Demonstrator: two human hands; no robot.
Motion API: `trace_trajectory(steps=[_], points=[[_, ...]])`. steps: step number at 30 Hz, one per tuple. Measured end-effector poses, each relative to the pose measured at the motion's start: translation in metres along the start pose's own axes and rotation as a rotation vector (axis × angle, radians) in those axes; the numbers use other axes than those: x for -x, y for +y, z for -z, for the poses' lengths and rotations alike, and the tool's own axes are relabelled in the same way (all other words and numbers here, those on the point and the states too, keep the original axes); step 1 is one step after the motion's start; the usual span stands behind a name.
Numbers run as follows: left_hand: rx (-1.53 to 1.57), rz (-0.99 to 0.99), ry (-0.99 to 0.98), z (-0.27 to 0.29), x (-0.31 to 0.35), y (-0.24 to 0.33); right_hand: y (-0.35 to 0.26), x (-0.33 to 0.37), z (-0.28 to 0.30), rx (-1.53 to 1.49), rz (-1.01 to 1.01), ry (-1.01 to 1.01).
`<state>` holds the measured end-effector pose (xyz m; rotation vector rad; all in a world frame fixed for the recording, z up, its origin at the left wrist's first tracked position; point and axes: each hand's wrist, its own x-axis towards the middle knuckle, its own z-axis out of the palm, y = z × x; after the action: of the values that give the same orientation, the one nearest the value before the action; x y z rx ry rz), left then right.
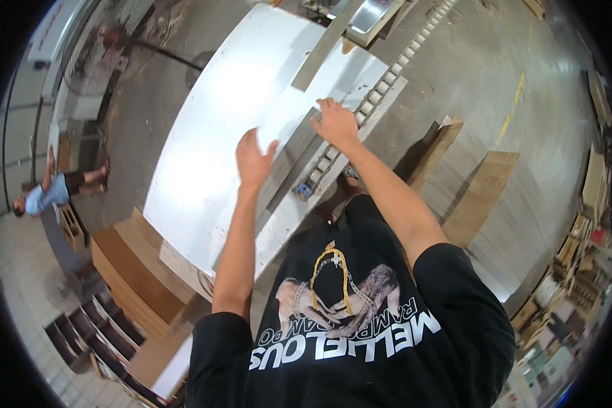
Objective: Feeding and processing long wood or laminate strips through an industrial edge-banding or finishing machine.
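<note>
A grey, flat strip (294, 158) lies lengthwise along the near right side of a white tabletop (204, 129). My left hand (253, 160) hovers at the strip's left side, thumb and fingers apart, with nothing in it. Near the strip's far end is my right hand (336, 124), thumb spread from the bent fingers; whether it touches the strip I cannot tell. Further along, a second grey strip (326, 49) sticks out over the far part of the tabletop. A track of pale rollers (368, 103) runs along the right edge, with a small blue piece (302, 191) at its near end.
A shiny metal tray-like part (372, 15) is beyond the table. Brown boards (126, 272) are stacked at lower left, near dark shelving (81, 333). Flat brown pieces (483, 197) stand at right by a grey sheet stack (517, 238). Another person (47, 192) is far left.
</note>
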<state>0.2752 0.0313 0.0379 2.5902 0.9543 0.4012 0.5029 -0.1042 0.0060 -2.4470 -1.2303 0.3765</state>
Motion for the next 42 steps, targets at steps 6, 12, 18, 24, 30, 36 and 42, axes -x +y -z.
trace_trajectory(steps=[6,12,18,24,30,36,42], points=[[0.123,-0.247,0.0,-0.06,-0.163,0.13,0.01,0.006,0.005,-0.079,-0.002,0.036],[-0.088,-0.053,-0.217,-0.111,-0.201,0.089,0.001,0.002,0.004,-0.147,0.059,0.015],[-0.109,-0.017,-0.317,-0.076,-0.147,0.075,0.009,0.004,0.006,-0.2,0.024,-0.037],[0.119,0.076,-0.346,-0.027,-0.044,-0.037,0.006,0.005,-0.002,-0.156,0.081,-0.018],[0.237,0.313,-0.336,0.016,0.093,-0.132,0.005,0.006,0.006,-0.123,0.074,-0.077],[0.128,0.608,-0.219,0.039,0.207,-0.186,-0.001,0.001,0.0,-0.001,0.073,-0.043],[0.088,0.608,-0.154,0.072,0.274,-0.208,-0.006,-0.003,-0.001,0.096,0.004,-0.058]])
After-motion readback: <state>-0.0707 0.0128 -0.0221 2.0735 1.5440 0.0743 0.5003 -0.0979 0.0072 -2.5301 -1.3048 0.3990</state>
